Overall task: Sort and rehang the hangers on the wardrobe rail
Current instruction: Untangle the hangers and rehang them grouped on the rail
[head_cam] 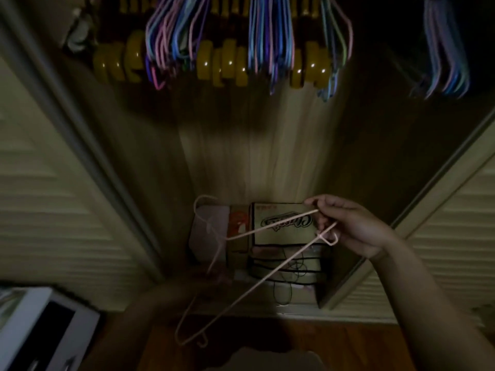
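Pink wire hanger (257, 266) sits low in the middle of the view, in front of the open wardrobe, held at one shoulder corner by the right hand (348, 226), whose fingers are pinched closed around the wire. Its hook points far and left, its other corner hangs near. The left hand is not clearly visible; a dark, blurred shape below may be an arm, and I cannot tell its fingers. Behind the hanger, cardboard boxes (281, 223) rest on the wardrobe floor. Far above, many coloured wire hangers (270, 36) and thick yellow hangers (214, 62) already hang in alternating bunches, with a separate bunch (447, 49) to the right. Most look hung; this one is left, and the grouping seems unfinished.
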Demonstrator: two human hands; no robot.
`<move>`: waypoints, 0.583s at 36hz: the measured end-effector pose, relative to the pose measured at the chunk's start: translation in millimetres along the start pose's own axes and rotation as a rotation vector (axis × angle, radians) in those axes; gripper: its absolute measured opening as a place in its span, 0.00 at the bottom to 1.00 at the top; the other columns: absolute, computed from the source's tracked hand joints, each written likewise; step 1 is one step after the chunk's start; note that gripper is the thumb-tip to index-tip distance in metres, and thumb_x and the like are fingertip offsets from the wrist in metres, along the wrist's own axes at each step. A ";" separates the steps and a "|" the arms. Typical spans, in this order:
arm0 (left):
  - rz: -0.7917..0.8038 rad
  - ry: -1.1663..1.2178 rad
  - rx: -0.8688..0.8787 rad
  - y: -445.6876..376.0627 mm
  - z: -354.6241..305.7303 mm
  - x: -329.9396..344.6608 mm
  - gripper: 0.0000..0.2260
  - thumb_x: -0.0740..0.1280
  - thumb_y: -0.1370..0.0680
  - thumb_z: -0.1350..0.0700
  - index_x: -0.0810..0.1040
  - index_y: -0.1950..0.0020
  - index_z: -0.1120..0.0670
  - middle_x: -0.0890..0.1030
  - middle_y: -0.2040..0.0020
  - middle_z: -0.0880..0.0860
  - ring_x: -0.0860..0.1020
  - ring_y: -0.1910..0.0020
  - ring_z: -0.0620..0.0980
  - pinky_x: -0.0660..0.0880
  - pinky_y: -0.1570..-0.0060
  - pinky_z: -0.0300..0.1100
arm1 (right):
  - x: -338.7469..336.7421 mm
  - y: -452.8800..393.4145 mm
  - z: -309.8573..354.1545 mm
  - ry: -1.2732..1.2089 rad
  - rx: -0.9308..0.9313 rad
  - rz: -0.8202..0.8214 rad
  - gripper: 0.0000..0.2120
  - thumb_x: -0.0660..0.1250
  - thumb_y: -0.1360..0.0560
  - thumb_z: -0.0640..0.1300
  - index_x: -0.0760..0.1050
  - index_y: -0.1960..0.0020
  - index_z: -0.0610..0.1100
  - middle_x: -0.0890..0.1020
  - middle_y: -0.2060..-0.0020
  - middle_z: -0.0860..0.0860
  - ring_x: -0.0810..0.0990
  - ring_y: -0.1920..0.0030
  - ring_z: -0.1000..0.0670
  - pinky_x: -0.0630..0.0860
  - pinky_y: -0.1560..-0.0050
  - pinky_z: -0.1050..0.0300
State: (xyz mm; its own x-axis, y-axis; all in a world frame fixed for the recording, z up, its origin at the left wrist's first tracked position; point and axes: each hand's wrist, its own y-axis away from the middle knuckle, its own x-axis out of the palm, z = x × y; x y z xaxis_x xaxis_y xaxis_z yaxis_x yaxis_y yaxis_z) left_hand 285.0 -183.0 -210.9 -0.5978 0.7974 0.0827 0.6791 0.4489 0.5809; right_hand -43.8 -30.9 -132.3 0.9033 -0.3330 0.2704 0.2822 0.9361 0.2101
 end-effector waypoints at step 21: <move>-0.108 0.412 0.016 24.8 14.7 -21.8 0.13 0.67 0.26 0.56 0.84 0.45 0.58 0.84 0.45 0.61 0.83 0.52 0.57 0.80 0.63 0.47 | -9.2 -40.2 -84.1 0.860 0.223 -0.728 0.16 0.60 0.17 0.44 0.75 0.36 0.35 0.79 0.42 0.37 0.78 0.42 0.38 0.74 0.45 0.50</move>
State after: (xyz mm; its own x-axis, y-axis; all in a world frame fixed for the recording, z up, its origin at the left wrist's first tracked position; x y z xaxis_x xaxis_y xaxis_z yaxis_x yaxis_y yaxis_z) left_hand 321.2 -183.3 -210.2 -0.7842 0.5189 0.3403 0.6075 0.5303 0.5914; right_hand -36.3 -56.0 -222.3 0.4951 -0.5188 -0.6970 0.8423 0.4834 0.2385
